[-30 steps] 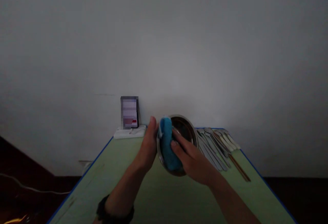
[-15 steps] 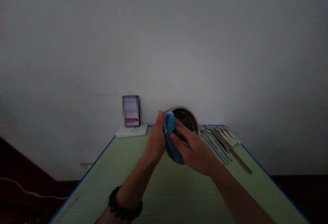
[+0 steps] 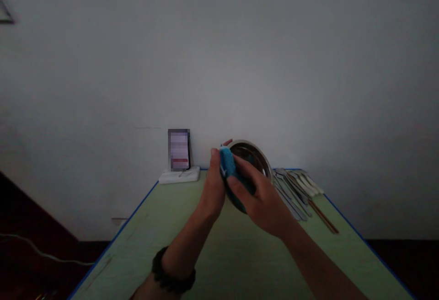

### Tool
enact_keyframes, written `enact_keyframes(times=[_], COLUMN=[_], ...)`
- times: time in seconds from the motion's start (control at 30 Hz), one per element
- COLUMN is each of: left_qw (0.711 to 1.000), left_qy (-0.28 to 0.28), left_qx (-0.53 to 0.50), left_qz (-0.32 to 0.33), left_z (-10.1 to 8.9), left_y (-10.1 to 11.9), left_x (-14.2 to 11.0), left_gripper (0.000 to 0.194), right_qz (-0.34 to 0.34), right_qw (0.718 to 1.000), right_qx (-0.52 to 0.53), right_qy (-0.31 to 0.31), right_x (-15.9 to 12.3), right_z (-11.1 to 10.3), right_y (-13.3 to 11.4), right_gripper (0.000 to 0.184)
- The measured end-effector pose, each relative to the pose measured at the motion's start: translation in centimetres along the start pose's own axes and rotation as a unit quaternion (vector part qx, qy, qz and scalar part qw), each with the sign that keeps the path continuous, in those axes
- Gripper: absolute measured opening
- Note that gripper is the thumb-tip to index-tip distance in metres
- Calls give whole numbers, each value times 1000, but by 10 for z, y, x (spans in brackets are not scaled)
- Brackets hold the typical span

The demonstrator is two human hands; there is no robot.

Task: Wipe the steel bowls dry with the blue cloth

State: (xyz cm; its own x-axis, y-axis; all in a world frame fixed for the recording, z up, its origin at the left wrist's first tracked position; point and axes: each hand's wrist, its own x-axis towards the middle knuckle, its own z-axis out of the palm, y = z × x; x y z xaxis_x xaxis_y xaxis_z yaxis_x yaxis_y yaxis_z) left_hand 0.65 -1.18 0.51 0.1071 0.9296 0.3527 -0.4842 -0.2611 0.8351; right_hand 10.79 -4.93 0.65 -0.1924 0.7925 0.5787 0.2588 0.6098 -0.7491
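Observation:
A shiny metal bowl is held up over the table, tilted so its inside faces me and to the right. My left hand grips the bowl's left side, thumb up at the rim and fingers behind it. A blue cloth is folded over the bowl's left rim. My right hand pinches the cloth against that rim, its fingers reaching inside the bowl and its thumb on the near side. Part of the cloth and the bowl's underside are hidden by my hands.
Several metal spoons and other utensils, white-handled pieces and brown chopsticks lie at the table's right. A phone stands on a white base at the back left. The green table has blue edges and meets a wall.
The bowl has turned slightly and shifted a little to the right. My right hand has moved slightly with the cloth along the rim. The camera view has shifted a little.

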Motion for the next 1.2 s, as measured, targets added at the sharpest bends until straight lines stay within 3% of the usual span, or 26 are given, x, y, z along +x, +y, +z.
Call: enact_keyframes(times=[0.17, 0.27, 0.4, 0.47, 0.6, 0.77, 0.87, 1.0, 1.07, 1.2], left_qw=[999, 998, 982, 978, 986, 986, 984, 982, 983, 983], left_qy=[-21, -33, -15, -16, -17, 52, 47, 29, 21, 23], left_qx=[-12, 48, 188, 207, 154, 157, 174, 187, 185, 182], left_qz=[-31, -38, -9, -24, -57, -24, -8, -11, -9, -31], left_z=[-6, -8, -7, -9, -23, -41, -40, -26, -20, -11], left_y=[8, 12, 17, 19, 25, 27, 25, 22, 19, 10], left_x=[4, 3, 1, 2, 9, 16, 15, 10, 8, 5], left_gripper=[54, 50, 36, 33, 40, 41, 41, 41, 41, 41], right_qz=[-4, 9, 29, 41, 101, 107, 99, 75, 63, 10], right_qw=[997, 994, 994, 995, 990, 959, 937, 923, 933, 979], right_qx=[-20, -18, -24, -34, -97, -216, -258, -284, -269, -176], right_qy=[-76, -104, -101, -86, -18, 148, 213, 250, 231, 104], right_x=[3, 5, 8, 10, 12, 12, 12, 12, 11, 7], right_z=[-11, -17, -20, -23, -39, -58, -57, -47, -38, -13], right_y=[-1, 3, 7, 9, 11, 14, 16, 13, 10, 9], right_gripper=[52, 46, 40, 37, 29, 26, 20, 14, 13, 12])
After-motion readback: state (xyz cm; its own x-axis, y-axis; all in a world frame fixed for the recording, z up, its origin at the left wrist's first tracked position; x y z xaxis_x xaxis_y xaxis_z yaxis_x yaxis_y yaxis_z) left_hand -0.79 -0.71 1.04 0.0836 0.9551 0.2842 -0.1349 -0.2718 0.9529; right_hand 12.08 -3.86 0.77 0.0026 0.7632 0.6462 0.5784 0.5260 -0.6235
